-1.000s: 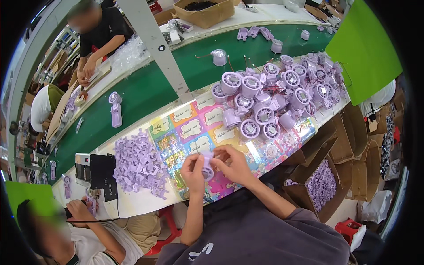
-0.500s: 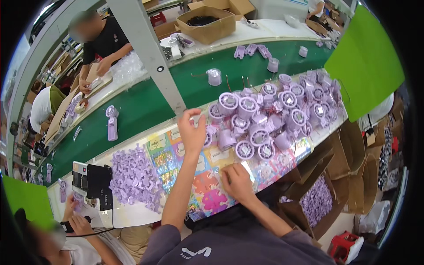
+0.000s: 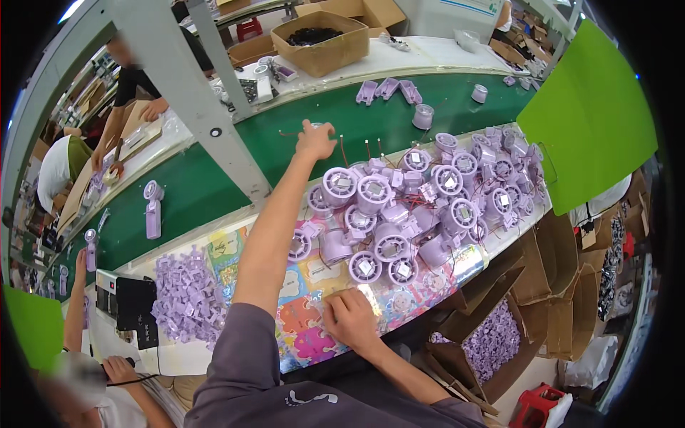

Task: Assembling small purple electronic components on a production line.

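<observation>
A green belt runs beyond the bench. On the bench are a heap of lilac fans, a bright sheet and lilac clips. The right hand is loosely curled at the sheet; the left hand, fingers bent, covers most of a cup on the belt, so I cannot tell whether it grips.

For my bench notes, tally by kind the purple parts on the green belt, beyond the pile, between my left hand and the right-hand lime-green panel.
Trough-shaped shells: 3
Cup-shaped housings: 2
Total: 5
Not counted: anything under your left hand, and the small parts at the far right, too small to identify.
</observation>
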Motion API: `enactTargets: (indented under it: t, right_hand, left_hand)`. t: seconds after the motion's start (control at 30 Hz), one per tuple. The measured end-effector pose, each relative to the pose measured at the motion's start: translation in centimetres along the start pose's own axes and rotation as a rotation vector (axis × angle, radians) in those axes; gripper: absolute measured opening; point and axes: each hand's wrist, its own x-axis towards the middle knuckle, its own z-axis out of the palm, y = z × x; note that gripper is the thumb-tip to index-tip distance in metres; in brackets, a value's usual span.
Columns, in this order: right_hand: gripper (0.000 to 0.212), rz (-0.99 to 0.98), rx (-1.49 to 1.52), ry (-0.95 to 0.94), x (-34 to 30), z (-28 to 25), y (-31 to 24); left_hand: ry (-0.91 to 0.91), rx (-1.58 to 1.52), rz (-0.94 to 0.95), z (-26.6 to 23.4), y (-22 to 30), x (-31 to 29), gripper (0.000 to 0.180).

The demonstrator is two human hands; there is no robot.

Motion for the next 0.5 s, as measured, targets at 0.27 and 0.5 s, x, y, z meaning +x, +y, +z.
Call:
enactTargets:
  t: [0.27,0.5]
  right_hand:
    - [0.017,0.003,-0.016,-0.027,-0.7,0.0,0.4]
    - [0.017,0.004,-0.006,0.014,-0.8,0.3,0.0]
  left_hand:
    - [0.337,-0.303,0.085,-4.1,2.9,-6.3,0.024]
    - [0.352,-1.038,0.403,-8.4,3.6,-23.9,0.066]
